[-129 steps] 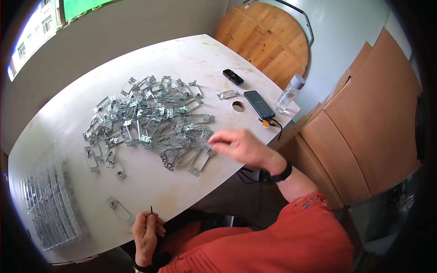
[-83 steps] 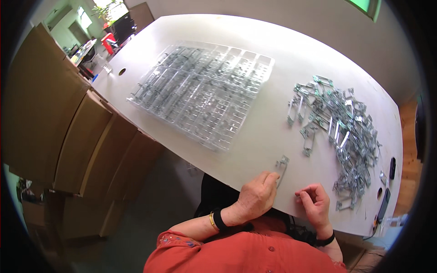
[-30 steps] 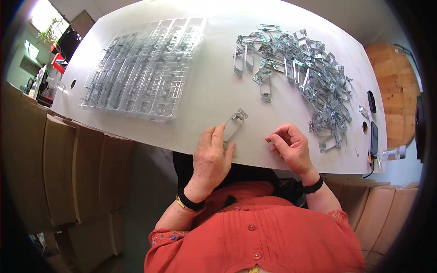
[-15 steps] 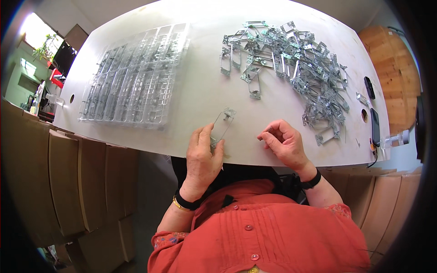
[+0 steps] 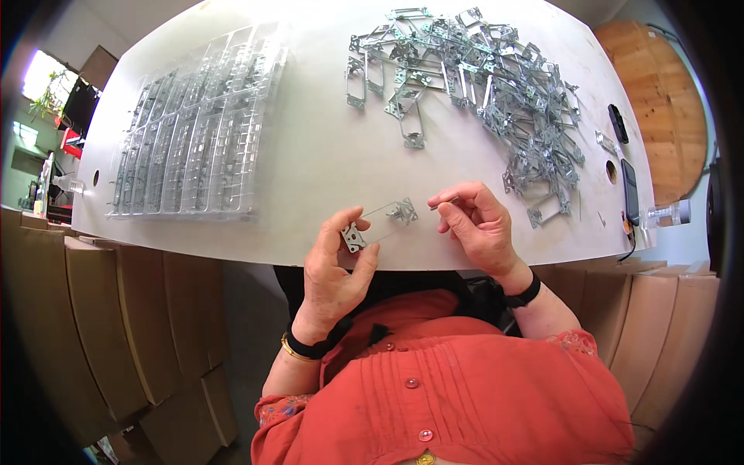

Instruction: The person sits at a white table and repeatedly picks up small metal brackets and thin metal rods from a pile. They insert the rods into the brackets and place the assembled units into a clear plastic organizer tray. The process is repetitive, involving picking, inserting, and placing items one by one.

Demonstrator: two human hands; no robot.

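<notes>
Hands apart: left hand (image 5: 332,263) clamped, thumb and fingers, on the near end plate of a wire bracket (image 5: 402,212), its other end pointing toward the right hand (image 5: 482,229), which pinches a small thin piece (image 5: 445,206). Bracket is over the near side of the white tabletop (image 5: 318,170), clear tray (image 5: 194,213) of parts beyond to the left, bracket pile (image 5: 484,74) beyond to the right, phone (image 5: 630,191) and bottle (image 5: 668,214) far right.

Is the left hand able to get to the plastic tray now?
Probably yes: I see nothing in the way between the left hand and the plastic tray, though it's holding a metal bracket.
</notes>
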